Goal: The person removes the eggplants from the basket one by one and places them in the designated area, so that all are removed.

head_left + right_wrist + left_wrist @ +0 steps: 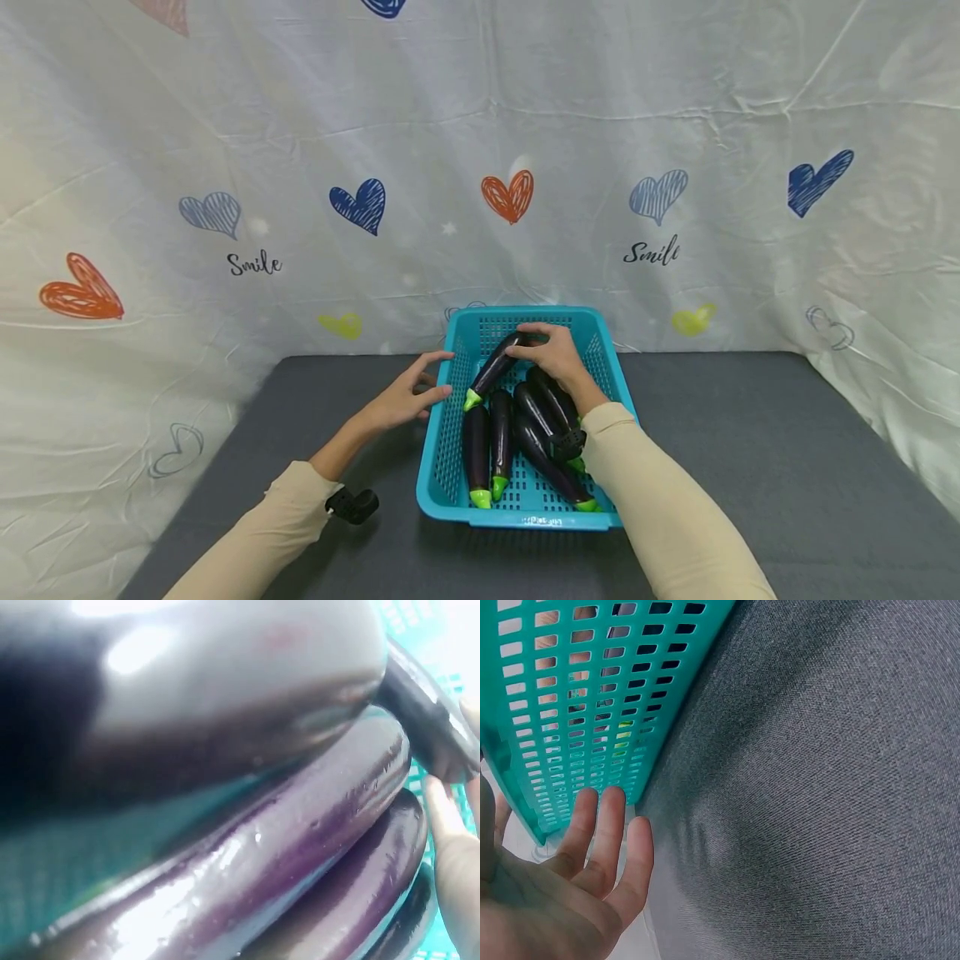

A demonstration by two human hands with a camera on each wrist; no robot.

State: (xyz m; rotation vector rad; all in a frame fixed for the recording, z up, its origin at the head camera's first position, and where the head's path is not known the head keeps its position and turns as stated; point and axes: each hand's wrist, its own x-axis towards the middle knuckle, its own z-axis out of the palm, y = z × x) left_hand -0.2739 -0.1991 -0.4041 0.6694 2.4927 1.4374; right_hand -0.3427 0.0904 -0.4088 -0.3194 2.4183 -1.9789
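A blue plastic basket holds several dark eggplants with green stem ends. My right hand is over the back of the basket, its thumb and fingers gripping the rounded end of one eggplant that slants down to the left. In the right wrist view that eggplant lies against my hand at the right edge. My left hand is beside the basket's left wall, fingers spread and holding nothing; the left wrist view shows the hand near the perforated wall.
The basket stands on a grey cloth-covered table. Behind it hangs a pale curtain printed with hearts and words. Inside, several other eggplants lie at the front and right, partly under my right forearm.
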